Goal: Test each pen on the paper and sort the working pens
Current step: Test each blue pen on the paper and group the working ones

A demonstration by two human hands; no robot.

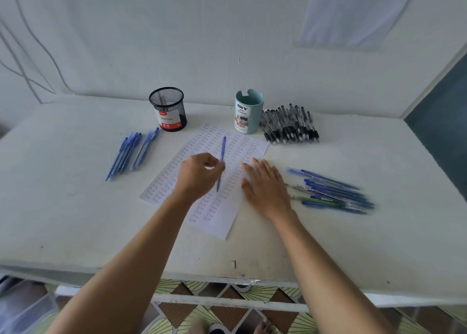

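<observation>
Backdrop: white wall [177, 43], matt, with small chips near centre. Thin cables [30, 63] run down it at upper left. Pale translucent sheet [353, 12] hangs at upper right. Dark panel [444, 121] with light frame at right edge. White table [75, 220] fills mid-frame, surface scuffed and speckled. Below, white crossbar [227, 302] over floor tiles [227, 316], brown diamonds and yellow-green fans. Light soft, even, daylight-like.

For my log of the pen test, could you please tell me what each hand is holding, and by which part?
The left hand pinches a blue pen around mid-barrel. The right hand holds nothing, lying flat on the paper.
</observation>
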